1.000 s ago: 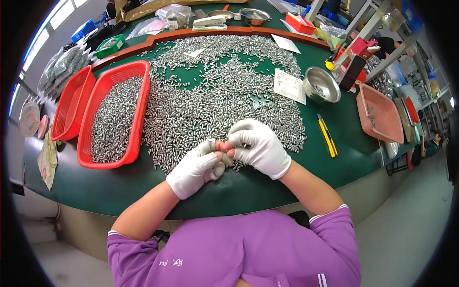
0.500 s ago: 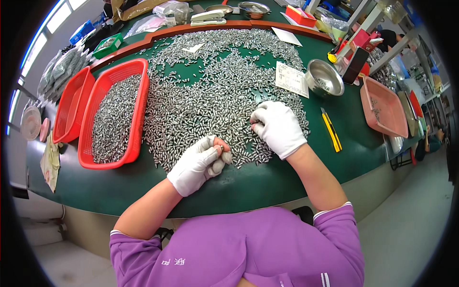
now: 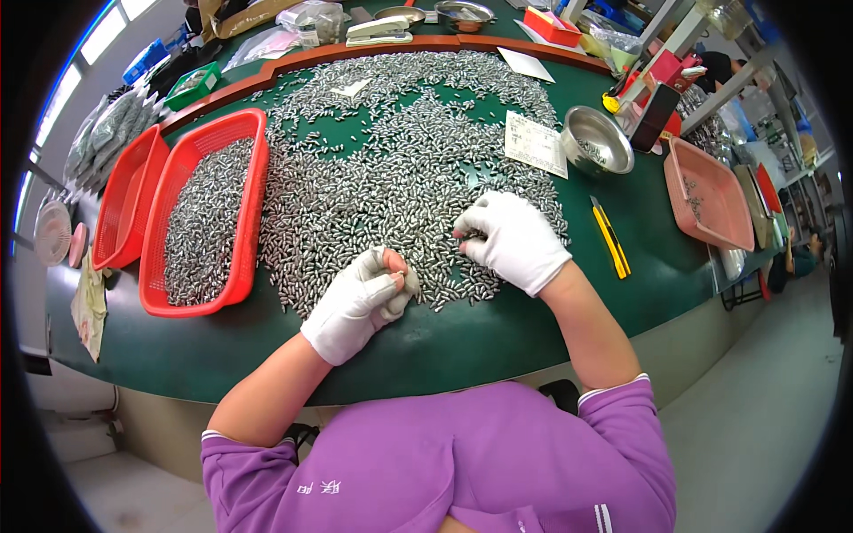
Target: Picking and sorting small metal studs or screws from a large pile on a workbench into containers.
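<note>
A wide layer of small silver, bullet-shaped metal pieces (image 3: 355,204) covers much of the green table. My left hand (image 3: 360,302), in a white glove with bare fingertips showing, is closed at the pile's near edge. Its thumb and forefinger pinch a tiny metal piece, mostly hidden by the fingers. To its right, my right hand (image 3: 515,240), gloved the same way, reaches low over the pieces. The thumb and forefinger are curled toward each other among them; whatever lies between the tips is too small to make out.
Left of the pile stands a red plastic basket (image 3: 255,204) full of the same pieces, beside another red basket (image 3: 129,195). On the right are a steel bowl (image 3: 613,160), a paper slip (image 3: 536,147), a yellow box cutter (image 3: 610,235) and a pink tray (image 3: 724,233).
The view has shifted slightly. My right hand's fingers have moved a little among the pieces. My left hand keeps its pinch, its fingertips slightly re-angled.
</note>
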Demonstrator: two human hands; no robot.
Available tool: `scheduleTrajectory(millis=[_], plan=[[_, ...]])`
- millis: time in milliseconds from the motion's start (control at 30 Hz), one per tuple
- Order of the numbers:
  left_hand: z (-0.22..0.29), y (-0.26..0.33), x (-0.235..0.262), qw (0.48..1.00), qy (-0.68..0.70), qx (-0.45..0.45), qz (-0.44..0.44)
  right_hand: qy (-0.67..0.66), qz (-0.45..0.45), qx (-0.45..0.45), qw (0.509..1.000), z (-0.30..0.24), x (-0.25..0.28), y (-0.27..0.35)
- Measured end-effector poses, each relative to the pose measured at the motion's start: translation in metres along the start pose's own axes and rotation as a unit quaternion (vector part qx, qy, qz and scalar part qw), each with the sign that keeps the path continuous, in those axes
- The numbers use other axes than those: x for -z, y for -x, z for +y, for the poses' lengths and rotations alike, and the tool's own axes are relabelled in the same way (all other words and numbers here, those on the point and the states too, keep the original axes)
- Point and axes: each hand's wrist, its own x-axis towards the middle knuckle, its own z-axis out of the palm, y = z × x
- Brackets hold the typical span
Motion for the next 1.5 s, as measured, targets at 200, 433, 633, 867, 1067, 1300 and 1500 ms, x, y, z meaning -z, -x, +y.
scheduleTrajectory(millis=[200,433,633,867,1067,1300,1500], plan=[[0.000,0.002,-0.001,1.000,0.009,0.000,-0.007,0.028,0.037,0.013,0.999,-0.003,-0.016,-0.003],[0.002,0.003,-0.003,0.999,-0.016,0.048,-0.008,-0.136,0.120,0.147,0.972,-0.033,-0.008,-0.005],[0.000,0.003,-0.005,0.996,-0.061,0.060,0.006,-0.215,0.099,0.191,0.953,-0.033,-0.013,-0.006],[0.001,0.003,-0.007,0.995,-0.076,0.048,0.032,-0.238,0.115,0.165,0.950,-0.027,-0.019,-0.008],[0.002,0.004,-0.009,0.996,-0.076,0.043,0.035,-0.018,0.083,0.041,0.996,-0.005,-0.021,-0.008],[0.002,0.005,-0.008,0.997,-0.066,0.039,0.030,0.039,0.072,0.019,0.996,-0.011,-0.023,-0.007],[0.003,0.004,-0.007,0.994,-0.105,0.017,0.034,-0.010,0.109,0.018,0.994,-0.011,-0.018,-0.008]])
